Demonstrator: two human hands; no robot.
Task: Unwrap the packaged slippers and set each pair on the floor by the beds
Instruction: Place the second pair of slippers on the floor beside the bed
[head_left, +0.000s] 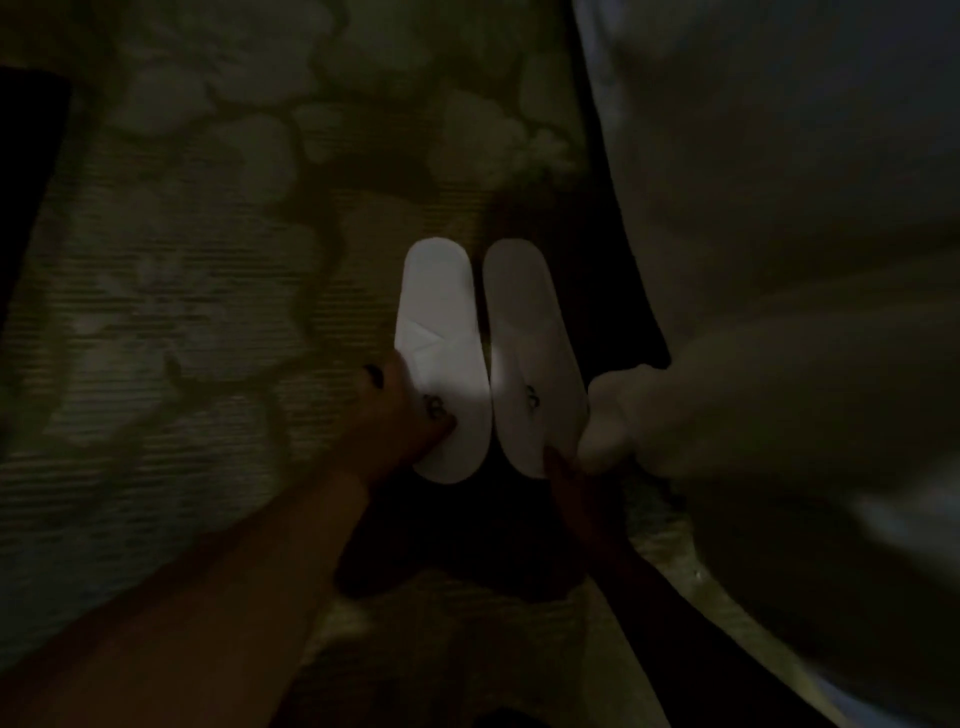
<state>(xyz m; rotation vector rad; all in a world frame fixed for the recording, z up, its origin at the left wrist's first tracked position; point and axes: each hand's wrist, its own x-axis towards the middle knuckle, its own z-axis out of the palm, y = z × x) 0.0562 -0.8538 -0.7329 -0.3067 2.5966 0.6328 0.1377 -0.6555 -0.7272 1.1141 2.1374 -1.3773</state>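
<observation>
Both slippers (488, 358) lie side by side on the carpeted floor (208, 312) beside the bed's edge (779, 208), left hand (400, 410) gripping one, right hand (566, 478) touching the other (grip unclear), apparently aligning them.

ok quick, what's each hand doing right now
Left hand: fingers on the near end of the left slipper; a firm grip can't be told.
Right hand: touches the near end of the right slipper; too dark to tell.
</observation>
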